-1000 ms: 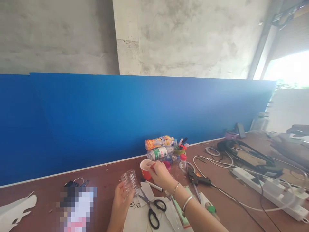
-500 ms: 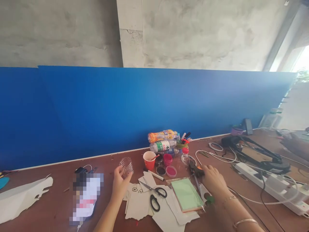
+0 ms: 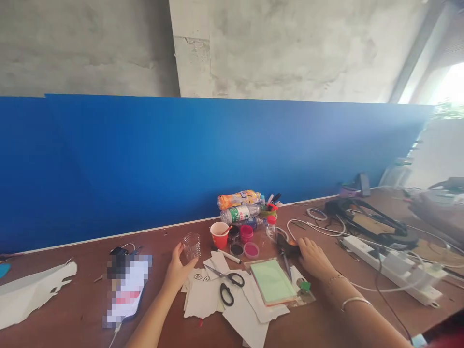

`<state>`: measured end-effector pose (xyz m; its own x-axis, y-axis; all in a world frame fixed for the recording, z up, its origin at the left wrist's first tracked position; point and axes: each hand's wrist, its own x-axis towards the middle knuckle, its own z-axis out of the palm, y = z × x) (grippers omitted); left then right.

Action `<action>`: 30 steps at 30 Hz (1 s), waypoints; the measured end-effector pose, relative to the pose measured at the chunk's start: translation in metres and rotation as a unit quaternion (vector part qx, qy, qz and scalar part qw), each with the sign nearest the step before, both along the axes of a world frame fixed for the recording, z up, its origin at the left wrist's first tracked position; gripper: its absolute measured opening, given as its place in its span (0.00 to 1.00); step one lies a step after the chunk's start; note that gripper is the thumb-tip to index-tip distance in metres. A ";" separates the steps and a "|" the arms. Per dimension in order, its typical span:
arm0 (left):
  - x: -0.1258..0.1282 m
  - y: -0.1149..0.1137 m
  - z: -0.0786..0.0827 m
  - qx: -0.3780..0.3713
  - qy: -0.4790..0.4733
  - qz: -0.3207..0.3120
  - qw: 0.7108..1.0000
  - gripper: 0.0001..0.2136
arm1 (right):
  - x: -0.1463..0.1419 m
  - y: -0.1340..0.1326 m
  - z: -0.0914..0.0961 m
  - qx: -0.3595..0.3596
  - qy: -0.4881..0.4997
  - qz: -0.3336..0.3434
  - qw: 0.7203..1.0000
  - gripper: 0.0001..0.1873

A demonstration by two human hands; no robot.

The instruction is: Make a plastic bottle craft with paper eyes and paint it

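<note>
One white cut-out sheet point(image 3: 38, 292) at far left of the brown surface point(image 3: 87, 304), then a phone point(image 3: 128, 292), screen pixelated. Next, the left hand point(image 3: 177, 268), thumb and fingers parted at the near side of a clear ribbed plastic cup point(image 3: 192, 245); contact hard to tell. Just right of that, an upright red paper cup point(image 3: 218, 239), thin stick point(image 3: 227, 231) leaning inside. Nearer, black-handled scissors point(image 3: 229, 277) on white paper pieces point(image 3: 205, 300), then a pale green pad point(image 3: 273, 281). Further right, the right hand point(image 3: 313, 259) at the handle of a black glue gun point(image 3: 290, 248), fingers curved over it; cannot tell how firmly closed. Far right, a white power strip point(image 3: 358, 247) with plugs.
</note>
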<state>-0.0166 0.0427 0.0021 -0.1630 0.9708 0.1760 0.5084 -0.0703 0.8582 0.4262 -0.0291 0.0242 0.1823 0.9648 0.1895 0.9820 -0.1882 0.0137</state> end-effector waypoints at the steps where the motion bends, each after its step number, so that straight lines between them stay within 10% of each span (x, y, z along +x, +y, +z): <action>1: -0.001 -0.004 0.002 0.010 0.006 0.006 1.000 0.30 | 0.002 0.000 -0.001 0.003 0.003 0.003 1.000 0.16; 5: -0.001 -0.026 0.013 0.045 0.044 0.033 0.997 0.17 | 0.014 0.000 -0.003 0.052 0.029 0.007 0.998 0.19; 9: 0.010 -0.044 0.022 0.032 0.088 -0.081 0.992 0.03 | 0.021 -0.007 0.001 0.136 0.094 -0.025 0.986 0.23; 20: 0.026 -0.072 0.018 -0.018 0.117 -0.153 0.981 0.23 | 0.000 -0.030 0.036 0.287 0.234 -0.083 0.925 0.26; 30: 0.021 -0.062 0.037 -0.023 0.173 -0.124 0.977 0.13 | -0.092 -0.034 0.029 0.149 0.348 0.241 0.894 0.27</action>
<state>0.0047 -0.0189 0.0387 0.1389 0.9812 0.1342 0.7405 -0.1929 0.6438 0.3337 -0.0635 0.0535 -0.0664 0.8890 0.4531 0.7012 0.3646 -0.6127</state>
